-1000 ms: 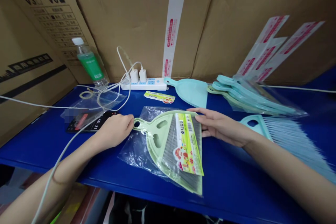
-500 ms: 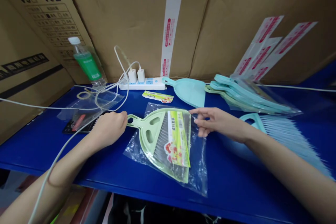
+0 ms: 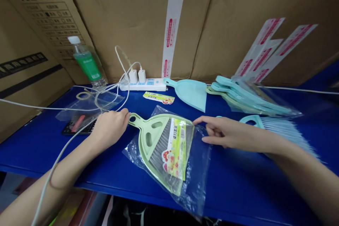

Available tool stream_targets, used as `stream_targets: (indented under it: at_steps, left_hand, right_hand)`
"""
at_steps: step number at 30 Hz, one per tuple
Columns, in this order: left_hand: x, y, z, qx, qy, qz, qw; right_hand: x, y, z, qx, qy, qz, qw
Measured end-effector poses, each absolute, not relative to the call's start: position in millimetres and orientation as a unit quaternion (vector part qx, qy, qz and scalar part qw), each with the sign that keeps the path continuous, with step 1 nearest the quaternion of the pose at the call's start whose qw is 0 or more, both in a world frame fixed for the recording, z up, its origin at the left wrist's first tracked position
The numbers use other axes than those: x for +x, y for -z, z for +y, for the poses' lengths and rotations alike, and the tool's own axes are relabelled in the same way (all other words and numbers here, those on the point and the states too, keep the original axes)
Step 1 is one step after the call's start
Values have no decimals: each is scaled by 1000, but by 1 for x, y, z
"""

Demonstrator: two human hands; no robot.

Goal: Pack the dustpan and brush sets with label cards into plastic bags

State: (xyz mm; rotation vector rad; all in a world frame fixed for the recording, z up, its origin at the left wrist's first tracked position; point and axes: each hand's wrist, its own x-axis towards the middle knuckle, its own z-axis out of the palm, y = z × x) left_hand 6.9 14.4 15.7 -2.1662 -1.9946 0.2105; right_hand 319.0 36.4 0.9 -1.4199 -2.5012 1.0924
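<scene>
A pale green dustpan (image 3: 147,127) lies in a clear plastic bag (image 3: 197,169), with a grey-bristled brush (image 3: 162,141) nested in it and a yellow-green label card (image 3: 177,148) on top. My left hand (image 3: 111,127) is closed on the end of the dustpan's handle, beside its hanging hole. At the pan's far right corner, my right hand (image 3: 222,130) has its index fingertip at the edge of the bag. Its thumb stands apart and the other fingers are partly curled, with nothing held.
Behind lie a blue dustpan (image 3: 192,93), a loose label card (image 3: 159,97) and stacked bagged dustpan sets (image 3: 246,97). A blue brush (image 3: 287,132) is at right. A power strip (image 3: 156,84), white cables, a bottle (image 3: 88,65) and cardboard boxes (image 3: 137,24) stand along the back.
The green dustpan has turned a little, its wide edge swinging toward me. My right hand has shifted slightly right and nearer, its fingers spreading more. The left hand keeps its hold on the handle.
</scene>
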Motion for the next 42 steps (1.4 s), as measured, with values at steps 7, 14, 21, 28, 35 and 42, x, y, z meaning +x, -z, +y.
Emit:
stream_targets:
  at_steps: [7, 14, 21, 28, 35, 42]
  left_hand:
    - [5, -8, 10, -755, 7, -648, 97]
    - [5, -9, -4, -940, 125, -311, -68]
    - [6, -7, -9, -967, 87, -197, -132]
    - [3, -6, -2, -968, 98, -200, -117]
    - [0, -4, 2, -958, 119, -251, -74]
    - [1, 6, 6, -941, 136, -309, 21]
  right_hand:
    - [307, 8, 33, -464, -214, -855, 87]
    - [302, 10, 35, -456, -205, -862, 86]
    - [307, 2, 28, -445, -190, -874, 43]
    - [318, 3, 18, -455, -213, -864, 30]
    - [323, 2, 8, -436, -246, -865, 24]
    - [325, 1, 0, -441, -240, -865, -18]
